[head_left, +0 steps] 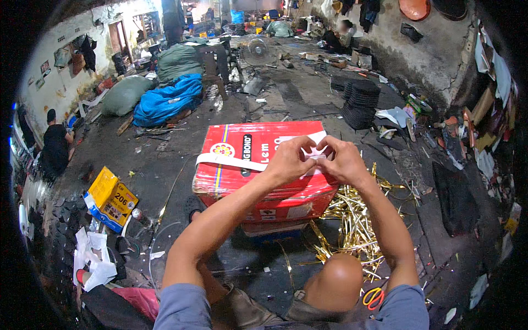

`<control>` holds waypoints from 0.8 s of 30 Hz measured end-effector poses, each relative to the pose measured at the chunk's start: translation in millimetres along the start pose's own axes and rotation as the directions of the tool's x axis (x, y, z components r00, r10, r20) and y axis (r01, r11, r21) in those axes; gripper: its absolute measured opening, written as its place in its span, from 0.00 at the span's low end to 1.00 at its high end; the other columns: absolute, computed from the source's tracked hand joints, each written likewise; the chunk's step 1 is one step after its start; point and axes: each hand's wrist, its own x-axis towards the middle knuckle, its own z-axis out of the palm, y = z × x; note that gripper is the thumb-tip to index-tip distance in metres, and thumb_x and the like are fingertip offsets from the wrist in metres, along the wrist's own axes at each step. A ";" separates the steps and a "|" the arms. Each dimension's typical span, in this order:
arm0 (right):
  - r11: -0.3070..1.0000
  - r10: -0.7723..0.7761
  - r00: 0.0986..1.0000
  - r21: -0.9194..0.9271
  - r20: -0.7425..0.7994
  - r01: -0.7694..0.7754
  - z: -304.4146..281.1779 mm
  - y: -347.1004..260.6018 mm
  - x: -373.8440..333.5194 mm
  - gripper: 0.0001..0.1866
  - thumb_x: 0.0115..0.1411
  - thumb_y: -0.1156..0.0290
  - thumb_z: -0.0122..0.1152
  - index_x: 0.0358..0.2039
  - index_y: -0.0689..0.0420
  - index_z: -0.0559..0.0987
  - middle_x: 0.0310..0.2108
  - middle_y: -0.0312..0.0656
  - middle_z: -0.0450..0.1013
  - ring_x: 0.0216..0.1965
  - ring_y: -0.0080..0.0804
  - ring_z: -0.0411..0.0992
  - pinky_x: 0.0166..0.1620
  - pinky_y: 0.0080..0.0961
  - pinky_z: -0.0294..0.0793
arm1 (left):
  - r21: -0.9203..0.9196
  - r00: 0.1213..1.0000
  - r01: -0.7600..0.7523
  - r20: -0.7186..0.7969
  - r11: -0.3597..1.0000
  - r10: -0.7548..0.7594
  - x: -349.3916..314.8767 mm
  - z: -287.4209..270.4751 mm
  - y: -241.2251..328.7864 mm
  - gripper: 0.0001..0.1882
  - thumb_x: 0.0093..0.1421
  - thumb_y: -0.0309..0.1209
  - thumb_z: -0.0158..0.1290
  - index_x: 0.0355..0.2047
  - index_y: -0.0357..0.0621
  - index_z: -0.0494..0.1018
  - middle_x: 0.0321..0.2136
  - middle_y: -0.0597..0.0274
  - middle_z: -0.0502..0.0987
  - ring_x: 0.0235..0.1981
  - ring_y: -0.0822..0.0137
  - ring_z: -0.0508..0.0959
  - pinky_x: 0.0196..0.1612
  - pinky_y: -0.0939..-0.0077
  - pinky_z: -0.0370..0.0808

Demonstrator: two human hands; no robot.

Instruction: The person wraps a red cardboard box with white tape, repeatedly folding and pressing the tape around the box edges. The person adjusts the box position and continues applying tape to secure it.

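A red cardboard box (264, 190) stands in front of my knees. Over the right part of its top my two hands meet, fingers bent and fingertips close together. My left hand (290, 159) and my right hand (345, 160) both pinch a small white piece of material (314, 156), partly covered by the fingers. More white material shows beneath them on the box. A flat white strip (228, 161) lies across the left side of the top, its right end reaching toward my left wrist.
A heap of shiny gold strips (355, 225) lies right of the box, with orange-handled scissors (373, 298) near my right elbow. A yellow and blue carton (111, 199) sits at left. Farther off are stacked black pieces (360, 103), a blue bundle (169, 100) and a fan (257, 49).
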 end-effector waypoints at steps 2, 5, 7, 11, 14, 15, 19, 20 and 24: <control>0.993 -0.001 0.998 -0.120 -0.059 -0.006 -1.0 -4.9 -7.5 0.14 0.55 0.62 0.72 0.38 0.54 0.83 0.29 0.46 0.82 0.34 0.49 0.82 0.39 0.43 0.79 | 0.002 0.996 0.075 -0.055 0.997 -0.075 -8.1 11.1 9.0 0.14 0.57 0.31 0.64 0.42 0.37 0.81 0.38 0.51 0.82 0.33 0.62 0.81 0.39 0.65 0.80; 0.983 -0.139 0.987 -0.130 -0.081 0.128 -4.4 4.5 -10.9 0.11 0.56 0.62 0.71 0.37 0.52 0.84 0.32 0.43 0.80 0.35 0.49 0.80 0.40 0.44 0.78 | -0.021 0.993 0.020 -0.115 1.000 -0.023 -9.1 18.8 5.9 0.11 0.58 0.31 0.64 0.38 0.37 0.82 0.35 0.51 0.82 0.33 0.61 0.81 0.39 0.64 0.78; 0.973 -0.174 0.982 -0.167 -0.078 0.160 -5.5 4.9 -12.4 0.10 0.57 0.61 0.71 0.36 0.51 0.85 0.34 0.42 0.77 0.36 0.49 0.79 0.40 0.44 0.78 | 0.012 0.992 0.022 -0.126 1.000 -0.020 -11.5 17.9 4.2 0.10 0.58 0.31 0.64 0.37 0.37 0.82 0.34 0.51 0.81 0.33 0.60 0.80 0.39 0.64 0.77; 0.959 -0.240 0.968 -0.174 -0.073 0.224 -10.8 15.4 -17.3 0.10 0.59 0.59 0.70 0.36 0.50 0.87 0.35 0.42 0.75 0.35 0.48 0.79 0.40 0.43 0.78 | 0.062 0.990 -0.045 -0.128 0.997 0.053 -10.8 19.7 2.9 0.08 0.58 0.29 0.63 0.35 0.38 0.83 0.32 0.51 0.80 0.33 0.56 0.81 0.37 0.63 0.77; 0.947 -0.244 0.969 -0.220 -0.028 0.233 -10.0 14.1 -19.7 0.11 0.61 0.58 0.67 0.36 0.50 0.88 0.37 0.41 0.75 0.35 0.47 0.79 0.41 0.43 0.79 | 0.084 0.989 -0.073 -0.119 0.994 0.082 -14.7 21.0 -1.2 0.07 0.58 0.29 0.63 0.34 0.38 0.83 0.32 0.50 0.79 0.33 0.54 0.80 0.37 0.62 0.77; 0.941 -0.251 0.968 -0.237 -0.014 0.241 -9.4 12.3 -20.2 0.11 0.61 0.58 0.67 0.36 0.51 0.88 0.38 0.41 0.75 0.35 0.47 0.79 0.41 0.43 0.79 | 0.086 0.991 -0.081 -0.100 0.993 0.090 -14.3 17.7 -3.5 0.08 0.58 0.29 0.62 0.34 0.38 0.83 0.31 0.50 0.79 0.33 0.54 0.80 0.38 0.62 0.76; 0.966 -0.208 0.977 -0.148 0.051 0.214 -19.8 10.7 -12.6 0.12 0.58 0.60 0.70 0.36 0.53 0.88 0.39 0.44 0.75 0.37 0.46 0.79 0.42 0.40 0.78 | -0.048 0.997 -0.024 -0.077 0.999 0.021 -14.2 15.7 -3.1 0.09 0.57 0.31 0.62 0.34 0.38 0.84 0.33 0.50 0.80 0.35 0.56 0.80 0.41 0.62 0.76; 0.972 -0.205 0.977 -0.109 0.054 0.209 -22.5 17.4 -9.4 0.12 0.57 0.60 0.71 0.36 0.54 0.89 0.39 0.45 0.75 0.37 0.46 0.78 0.42 0.39 0.78 | -0.096 0.996 -0.021 -0.085 0.995 0.013 -11.1 17.7 -3.3 0.09 0.56 0.31 0.63 0.34 0.38 0.84 0.33 0.50 0.80 0.35 0.56 0.80 0.41 0.62 0.77; 0.986 -0.157 0.988 -0.053 -0.010 0.156 -12.0 16.1 -10.1 0.12 0.54 0.63 0.74 0.36 0.54 0.90 0.33 0.44 0.73 0.34 0.38 0.75 0.38 0.34 0.74 | -0.051 0.993 -0.046 -0.114 0.998 0.040 -11.3 19.9 -14.6 0.09 0.56 0.31 0.62 0.34 0.37 0.85 0.33 0.50 0.82 0.37 0.56 0.82 0.43 0.62 0.78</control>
